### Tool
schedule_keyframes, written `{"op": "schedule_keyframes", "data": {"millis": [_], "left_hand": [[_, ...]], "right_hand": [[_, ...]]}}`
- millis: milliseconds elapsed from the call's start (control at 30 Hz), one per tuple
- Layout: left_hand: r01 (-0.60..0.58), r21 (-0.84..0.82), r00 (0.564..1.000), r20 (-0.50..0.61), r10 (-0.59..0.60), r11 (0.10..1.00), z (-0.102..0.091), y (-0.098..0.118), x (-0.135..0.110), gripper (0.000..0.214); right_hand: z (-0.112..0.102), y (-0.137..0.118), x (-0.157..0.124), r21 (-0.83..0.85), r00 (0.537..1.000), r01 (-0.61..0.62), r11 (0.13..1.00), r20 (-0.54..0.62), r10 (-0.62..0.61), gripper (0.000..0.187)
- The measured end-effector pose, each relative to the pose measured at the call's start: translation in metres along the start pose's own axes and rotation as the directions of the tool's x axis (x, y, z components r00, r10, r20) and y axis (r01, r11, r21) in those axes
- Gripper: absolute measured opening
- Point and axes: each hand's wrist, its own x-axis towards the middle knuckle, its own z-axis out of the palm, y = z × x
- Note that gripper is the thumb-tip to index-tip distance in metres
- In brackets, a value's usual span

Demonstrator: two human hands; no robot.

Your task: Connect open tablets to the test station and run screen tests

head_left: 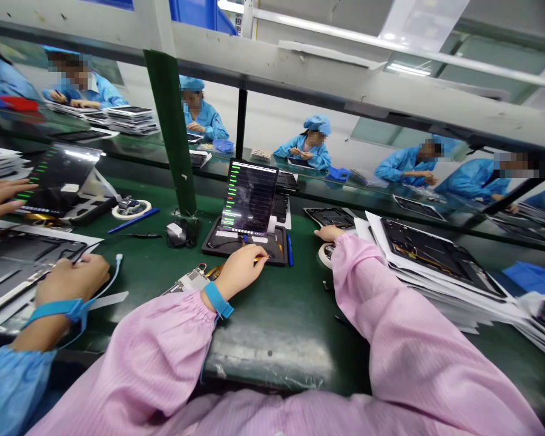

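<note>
My left hand (241, 267), with a blue wrist strap (218, 300), is closed in a pinch at the front edge of a black test tray (279, 245). A small yellow piece (257, 260) shows at its fingertips; its kind is unclear. In the tray a tablet screen (249, 197) stands upright, lit with rows of green text and one red mark. My right hand (330, 234) is stretched forward with curled fingers, by the near edge of an opened tablet housing (331, 216). What it grips is hidden. Under its sleeve lies a white tape roll (325, 255).
Beside my left forearm lies a circuit board (193, 280). A black mouse (181, 233) and a blue pen (290, 250) flank the tray. Tablet housings and white sheets pile up (440, 254) at right. A co-worker's strapped hand (72, 281) works at left. A green post (170, 130) rises behind.
</note>
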Motion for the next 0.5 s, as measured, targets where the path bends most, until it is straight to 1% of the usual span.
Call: {"op": "schedule_keyframes", "data": {"millis": [67,100,167,200,233,267,300,333,367,400,433,467,500], "left_hand": [[0.0,0.01,1.0,0.017,0.0,1.0,0.0,-0.002,-0.001,0.014],[-0.005,0.015,1.0,0.01,0.004,1.0,0.0,-0.003,-0.002,0.014],[-0.026,-0.01,0.999,-0.038,0.025,1.0,0.003,0.0,-0.001,0.016],[-0.034,-0.06,0.998,-0.061,0.03,0.998,0.005,0.005,0.0,0.018],[-0.028,-0.145,0.998,-0.058,0.02,0.989,0.009,0.011,0.004,0.02],[0.007,-0.264,1.0,-0.016,-0.011,0.965,0.015,0.02,0.009,0.022],[0.079,-0.406,0.996,0.066,-0.057,0.911,0.021,0.03,0.016,0.024],[0.191,-0.549,0.977,0.183,-0.106,0.813,0.03,0.042,0.025,0.028],[0.326,-0.669,0.941,0.302,-0.156,0.668,0.039,0.054,0.035,0.034],[0.442,-0.756,0.896,0.405,-0.185,0.482,0.048,0.065,0.048,0.041],[0.513,-0.808,0.858,0.47,-0.208,0.29,0.058,0.076,0.061,0.045],[0.539,-0.832,0.832,0.502,-0.237,0.128,0.068,0.085,0.074,0.046],[0.535,-0.845,0.817,0.517,-0.255,0.004,0.077,0.093,0.086,0.043]], "right_hand": [[-0.01,0.001,-0.011,-0.023,0.999,-0.006,1.0,-0.043,0.005,0.042],[-0.015,0.003,-0.018,-0.032,0.998,0.012,0.999,-0.061,-0.014,0.042],[-0.024,0.01,-0.037,-0.044,0.99,0.103,0.994,-0.089,-0.107,0.04],[-0.027,0.014,-0.048,-0.048,0.981,0.164,0.985,-0.101,-0.168,0.038],[-0.029,0.018,-0.06,-0.049,0.966,0.226,0.973,-0.114,-0.231,0.038],[-0.03,0.022,-0.072,-0.049,0.949,0.284,0.958,-0.127,-0.288,0.037],[-0.03,0.026,-0.083,-0.047,0.932,0.332,0.942,-0.141,-0.335,0.037],[-0.028,0.03,-0.092,-0.044,0.916,0.369,0.928,-0.155,-0.371,0.037],[-0.025,0.033,-0.101,-0.038,0.904,0.393,0.919,-0.165,-0.394,0.037],[-0.022,0.035,-0.108,-0.03,0.893,0.415,0.909,-0.179,-0.414,0.037],[-0.017,0.037,-0.114,-0.017,0.876,0.443,0.896,-0.202,-0.437,0.037],[-0.011,0.039,-0.12,-0.004,0.855,0.477,0.879,-0.232,-0.464,0.037],[-0.004,0.039,-0.126,0.007,0.829,0.509,0.861,-0.273,-0.488,0.036]]}}
